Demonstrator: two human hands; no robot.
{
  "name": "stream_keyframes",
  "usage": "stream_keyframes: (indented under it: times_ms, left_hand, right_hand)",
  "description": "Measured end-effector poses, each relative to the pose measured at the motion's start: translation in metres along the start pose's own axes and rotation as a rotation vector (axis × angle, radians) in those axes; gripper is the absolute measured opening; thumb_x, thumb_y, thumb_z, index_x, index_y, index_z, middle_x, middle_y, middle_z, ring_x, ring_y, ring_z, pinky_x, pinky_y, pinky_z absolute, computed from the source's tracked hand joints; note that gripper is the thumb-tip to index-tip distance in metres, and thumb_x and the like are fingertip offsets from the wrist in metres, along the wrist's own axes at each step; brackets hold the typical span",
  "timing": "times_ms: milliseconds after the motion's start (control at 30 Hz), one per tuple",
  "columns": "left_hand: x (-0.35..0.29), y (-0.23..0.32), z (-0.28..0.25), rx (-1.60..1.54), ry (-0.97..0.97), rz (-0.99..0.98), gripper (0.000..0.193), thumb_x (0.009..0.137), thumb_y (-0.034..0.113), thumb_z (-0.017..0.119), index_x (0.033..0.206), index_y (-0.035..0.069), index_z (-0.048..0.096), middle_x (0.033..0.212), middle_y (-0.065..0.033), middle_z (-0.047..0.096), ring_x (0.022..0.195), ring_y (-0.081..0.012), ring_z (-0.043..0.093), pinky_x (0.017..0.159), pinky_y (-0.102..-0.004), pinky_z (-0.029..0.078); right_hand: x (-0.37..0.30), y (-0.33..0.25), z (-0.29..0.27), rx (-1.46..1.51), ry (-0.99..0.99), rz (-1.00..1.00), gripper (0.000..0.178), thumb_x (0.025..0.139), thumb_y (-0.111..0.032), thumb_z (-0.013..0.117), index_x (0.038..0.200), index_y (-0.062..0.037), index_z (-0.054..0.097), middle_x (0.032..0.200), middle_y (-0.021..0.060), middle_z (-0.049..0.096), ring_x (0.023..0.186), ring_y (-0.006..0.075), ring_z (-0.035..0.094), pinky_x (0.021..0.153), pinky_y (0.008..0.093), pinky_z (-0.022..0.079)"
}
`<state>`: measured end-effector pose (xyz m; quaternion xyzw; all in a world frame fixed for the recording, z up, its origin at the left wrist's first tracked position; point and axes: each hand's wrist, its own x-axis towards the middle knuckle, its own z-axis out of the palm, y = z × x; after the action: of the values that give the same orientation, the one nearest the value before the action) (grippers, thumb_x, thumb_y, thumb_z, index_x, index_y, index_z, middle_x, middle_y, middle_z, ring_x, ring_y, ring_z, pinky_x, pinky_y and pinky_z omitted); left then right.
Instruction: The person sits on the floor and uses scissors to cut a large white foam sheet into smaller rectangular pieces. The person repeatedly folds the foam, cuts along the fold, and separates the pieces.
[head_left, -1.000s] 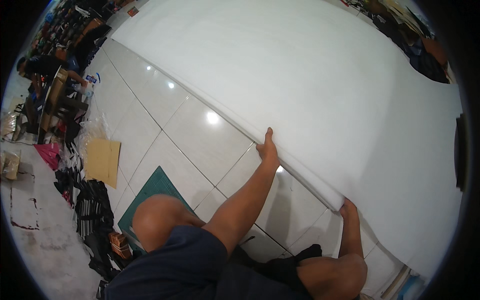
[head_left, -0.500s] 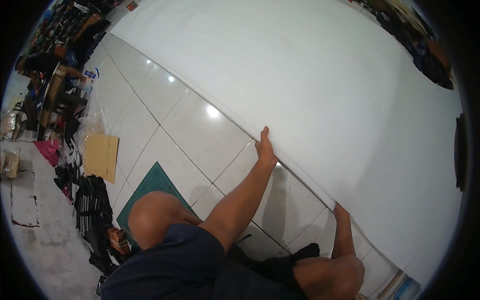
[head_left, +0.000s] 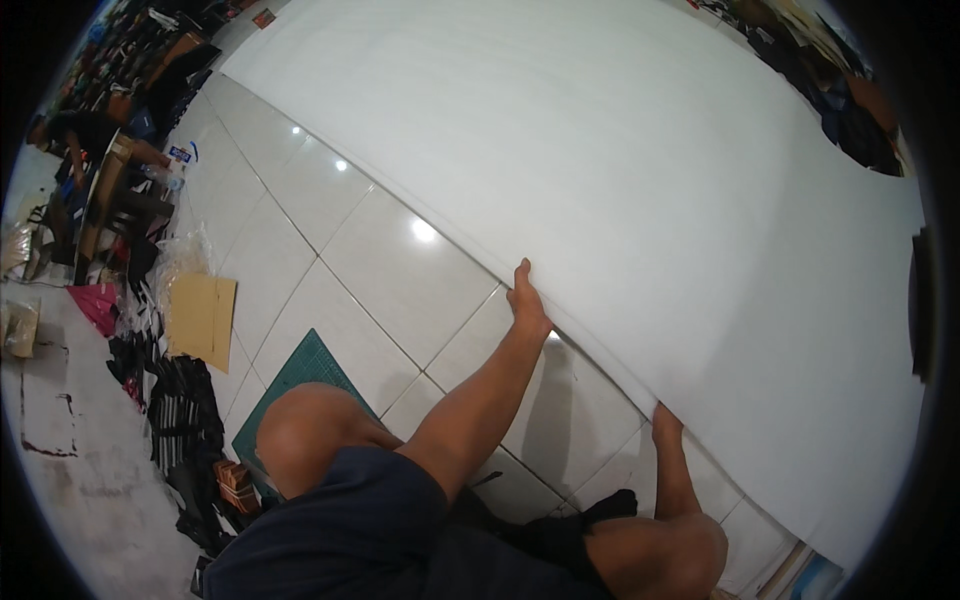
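Note:
A very large white sheet (head_left: 560,150) spreads over the floor, its near edge running diagonally from the upper left to the lower right. My left hand (head_left: 528,305) grips this edge near the middle, thumb on top and the other fingers mostly hidden underneath. Farther right along the same edge, my right hand (head_left: 666,424) holds the sheet too, with its fingers tucked out of sight below it. The edge stands slightly raised between my hands, and a shadow falls on the tiles under it. Whether the sheet is paper or fabric, I cannot tell.
A green cutting mat (head_left: 312,362) lies beside my left knee on the tiled floor (head_left: 330,225). Left of it are a cardboard piece (head_left: 203,318) and a heap of dark cloth (head_left: 185,410). Another person (head_left: 80,128) works at the far left. More piled items (head_left: 860,125) sit at the upper right.
Both hands have shifted slightly to the left with the sheet's edge, my right hand more than my left. Their grip looks the same.

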<state>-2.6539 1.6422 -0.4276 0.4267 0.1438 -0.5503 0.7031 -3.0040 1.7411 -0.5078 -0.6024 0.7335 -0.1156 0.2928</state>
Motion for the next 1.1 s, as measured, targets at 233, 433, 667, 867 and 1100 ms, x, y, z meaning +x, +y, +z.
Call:
stream_keyframes:
  times_ms: [233, 433, 667, 867, 1100]
  left_hand:
    - [0.015, 0.012, -0.019, 0.047, 0.028, 0.026, 0.067, 0.084, 0.040, 0.062, 0.130, -0.004, 0.041, 0.126, -0.0186, 0.051, 0.113, -0.0354, 0.053, 0.096, -0.0514, 0.044]
    - [0.003, 0.008, -0.012, 0.118, -0.106, -0.012, 0.066, 0.084, 0.046, 0.059, 0.131, 0.001, 0.045, 0.131, -0.0147, 0.051, 0.119, -0.0333, 0.048, 0.103, -0.0493, 0.037]
    - [-0.016, 0.007, 0.004, 0.206, -0.139, 0.016, 0.064, 0.087, 0.045, 0.047, 0.134, 0.003, 0.040, 0.137, -0.0143, 0.044, 0.125, -0.0329, 0.042, 0.105, -0.0473, 0.032]
    - [-0.022, 0.013, 0.010, 0.160, -0.129, 0.065, 0.066, 0.088, 0.047, 0.036, 0.138, 0.003, 0.035, 0.142, -0.0148, 0.038, 0.129, -0.0326, 0.036, 0.106, -0.0471, 0.030]
    - [-0.024, 0.007, 0.014, 0.227, -0.066, 0.101, 0.070, 0.089, 0.054, 0.040, 0.138, 0.004, 0.037, 0.140, -0.0140, 0.041, 0.127, -0.0333, 0.041, 0.106, -0.0475, 0.031]
  right_hand:
    - [-0.042, -0.051, -0.043, 0.502, -0.130, 0.074, 0.047, 0.098, -0.036, 0.043, 0.128, -0.0004, 0.049, 0.129, 0.0129, 0.051, 0.116, 0.0277, 0.049, 0.099, 0.0364, 0.036]
    - [-0.063, -0.013, -0.083, 1.457, 0.116, 0.635, 0.040, 0.093, -0.039, 0.057, 0.113, -0.0045, 0.050, 0.103, 0.0081, 0.054, 0.088, 0.0180, 0.058, 0.073, 0.0307, 0.044]
    - [-0.072, -0.007, -0.067, 1.252, 0.379, 0.504, 0.028, 0.090, -0.025, 0.063, 0.097, 0.0011, 0.057, 0.081, 0.0089, 0.060, 0.063, 0.0170, 0.062, 0.049, 0.0259, 0.049]
    - [-0.084, -0.010, -0.058, 1.181, 0.339, 0.503, 0.033, 0.088, -0.029, 0.066, 0.091, 0.0027, 0.058, 0.078, 0.0105, 0.060, 0.064, 0.0185, 0.064, 0.051, 0.0273, 0.052]
    - [-0.085, -0.008, -0.052, 1.184, 0.302, 0.510, 0.036, 0.087, -0.033, 0.068, 0.086, 0.0014, 0.059, 0.079, 0.0095, 0.061, 0.064, 0.0185, 0.064, 0.051, 0.0282, 0.052]
